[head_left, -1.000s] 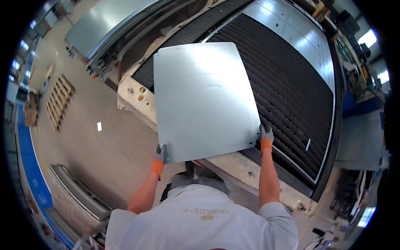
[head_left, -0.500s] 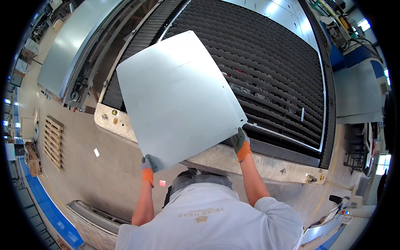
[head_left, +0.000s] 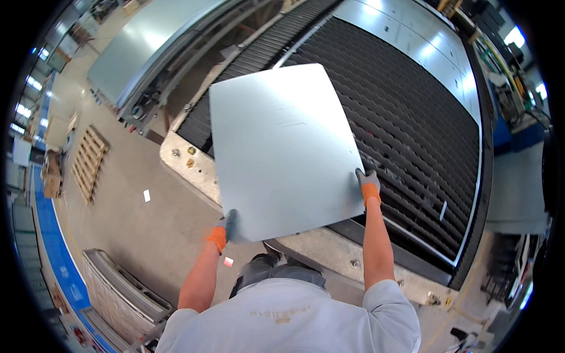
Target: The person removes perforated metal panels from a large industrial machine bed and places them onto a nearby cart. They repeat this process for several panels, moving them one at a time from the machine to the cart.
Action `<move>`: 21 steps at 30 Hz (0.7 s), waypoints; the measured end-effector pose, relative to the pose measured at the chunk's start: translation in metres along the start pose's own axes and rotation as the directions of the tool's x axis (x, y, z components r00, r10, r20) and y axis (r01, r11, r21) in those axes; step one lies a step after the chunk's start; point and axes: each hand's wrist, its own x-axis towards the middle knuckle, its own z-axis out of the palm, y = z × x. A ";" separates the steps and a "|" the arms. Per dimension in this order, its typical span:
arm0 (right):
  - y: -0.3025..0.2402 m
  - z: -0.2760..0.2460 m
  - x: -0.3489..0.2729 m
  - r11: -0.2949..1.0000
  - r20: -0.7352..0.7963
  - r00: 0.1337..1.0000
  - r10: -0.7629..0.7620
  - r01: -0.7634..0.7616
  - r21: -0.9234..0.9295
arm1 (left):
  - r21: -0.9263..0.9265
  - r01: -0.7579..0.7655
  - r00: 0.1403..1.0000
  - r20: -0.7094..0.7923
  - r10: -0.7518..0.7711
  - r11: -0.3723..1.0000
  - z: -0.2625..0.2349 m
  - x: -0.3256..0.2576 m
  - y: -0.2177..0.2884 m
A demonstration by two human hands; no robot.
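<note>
On my left, a wood pallet (head_left: 90, 165) lies on the floor (head_left: 138, 229), well apart from the hands. Next I see the left hand (head_left: 225, 223), in a glove, pinching the near left corner of the big shiny metal sheet (head_left: 282, 153). I can't see its fingers under there. The left arm (head_left: 199, 277) leans up and to the right.

The sheet is in the middle, over the near left end of the slatted table (head_left: 412, 117). I can't tell if it touches the table. Half a second ago it looked more slanted to me. Now it looks straighter, but the table looks more slanted, so I think some of that turn is just the head. The sheet is still being held, and I judge it isn't put down yet.

On the right, the right hand (head_left: 369, 180) pinches the sheet's side, just up from the near corner. Before, it was right at that corner. The right arm (head_left: 378, 247) goes almost straight up, longer than the left one looks.
</note>
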 end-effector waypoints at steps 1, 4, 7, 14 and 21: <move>-0.005 0.005 -0.002 1.000 -0.016 1.000 0.012 -0.012 0.021 | 0.043 0.022 1.000 -0.020 -0.021 0.999 -0.002 0.007 -0.003; 0.018 0.006 0.008 0.990 -0.052 0.997 -0.064 0.069 0.121 | 0.153 0.041 0.998 -0.049 -0.034 0.987 0.006 0.000 0.018; 0.002 -0.011 -0.021 0.998 0.019 0.998 -0.061 0.060 0.032 | 0.205 -0.045 0.990 -0.119 0.070 0.978 -0.016 -0.013 0.027; 0.009 0.011 -0.156 0.946 0.083 0.965 -0.249 0.224 0.236 | 0.480 -0.210 0.941 -0.137 0.310 0.852 -0.127 -0.015 0.045; 0.082 0.086 -0.289 0.986 0.238 0.964 0.114 -0.139 0.093 | 0.574 -0.096 0.969 -0.134 0.209 0.813 -0.221 -0.024 0.018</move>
